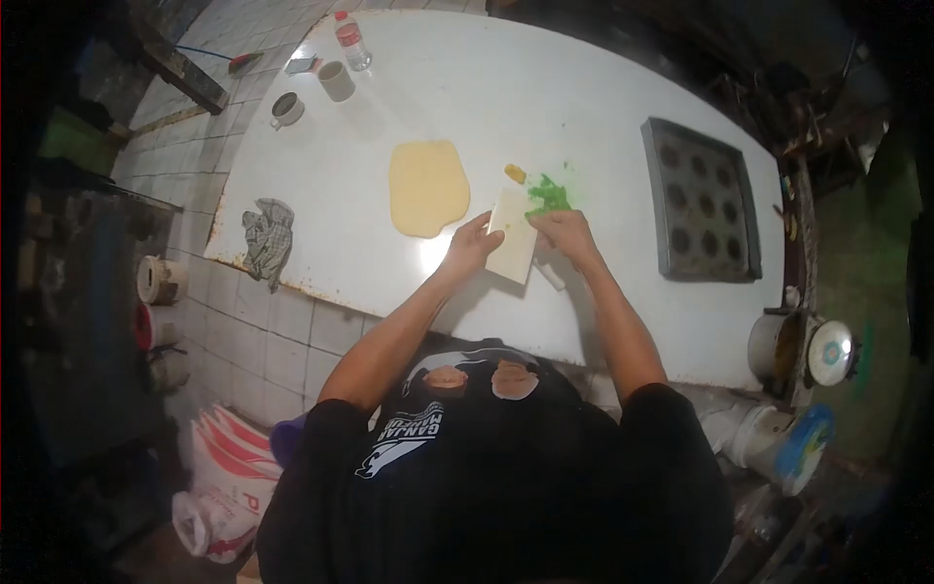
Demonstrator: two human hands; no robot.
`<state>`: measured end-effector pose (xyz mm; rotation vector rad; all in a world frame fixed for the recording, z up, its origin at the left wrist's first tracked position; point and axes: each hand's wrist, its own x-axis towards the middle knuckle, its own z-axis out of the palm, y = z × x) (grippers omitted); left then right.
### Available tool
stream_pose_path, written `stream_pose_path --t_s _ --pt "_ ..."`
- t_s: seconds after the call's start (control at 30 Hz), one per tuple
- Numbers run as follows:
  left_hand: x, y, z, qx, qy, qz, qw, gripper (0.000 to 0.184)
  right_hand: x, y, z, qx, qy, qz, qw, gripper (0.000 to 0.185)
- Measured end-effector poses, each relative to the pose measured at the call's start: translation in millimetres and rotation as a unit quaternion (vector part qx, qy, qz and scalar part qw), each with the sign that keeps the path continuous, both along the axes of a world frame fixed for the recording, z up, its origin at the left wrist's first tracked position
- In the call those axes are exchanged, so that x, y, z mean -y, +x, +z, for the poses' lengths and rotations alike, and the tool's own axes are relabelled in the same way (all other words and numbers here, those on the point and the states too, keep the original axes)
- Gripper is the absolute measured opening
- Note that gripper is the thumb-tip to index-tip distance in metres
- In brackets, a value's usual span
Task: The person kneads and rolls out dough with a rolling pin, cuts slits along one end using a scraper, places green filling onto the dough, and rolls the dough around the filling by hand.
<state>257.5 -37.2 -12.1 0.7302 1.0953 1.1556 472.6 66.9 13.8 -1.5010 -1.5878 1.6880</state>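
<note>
My left hand (471, 248) grips a flat, pale rectangular piece (511, 255) by its left side, with the thumb on top. It looks like a plastic dough scraper, tilted above the white table (350, 263). At its right edge, the fingers of my right hand (566, 237) are pressed together; what they hold, if anything, is hidden. Beyond them, bright green paste (549, 195) lies smeared on the table. Beside it sits a small yellow dough lump (515, 173). To the left is a flattened slab of yellow dough (428, 190). A small whitish strip (550, 275) lies near my right wrist.
A dark baking tray with round marks (705, 200) lies at the right. A crumpled cloth (268, 241) rests on the left edge. At the far left stand a mug (286, 109), a cup (337, 82) and a bottle (352, 41). A pot (772, 346) stands past the right corner.
</note>
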Motion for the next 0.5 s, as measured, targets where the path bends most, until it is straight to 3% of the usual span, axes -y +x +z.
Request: stream_pose_path --t_s 0.1,0.17,0.23,0.43,0.5 --pt "-20 -17 -17 0.015 -0.008 -0.006 1.000 0.054 -36 -9 -26 0.053 0.014 -0.028 0.998 0.035" --pt "-30 -28 -29 -0.105 -0.055 -0.068 0.991 0.051 -54 -9 -50 0.094 0.022 -0.056 0.994 0.037" --pt "-40 -33 -46 -0.109 -0.050 -0.073 0.990 0.050 -66 -7 -72 0.244 0.171 -0.103 0.949 0.037" --pt "-56 -53 -61 -0.140 -0.058 -0.084 0.985 0.046 -83 4 -90 0.354 0.188 -0.108 0.910 0.021" --pt "-59 -54 -59 -0.127 -0.057 -0.080 0.987 0.045 -83 12 -92 0.319 0.169 -0.098 0.927 0.020"
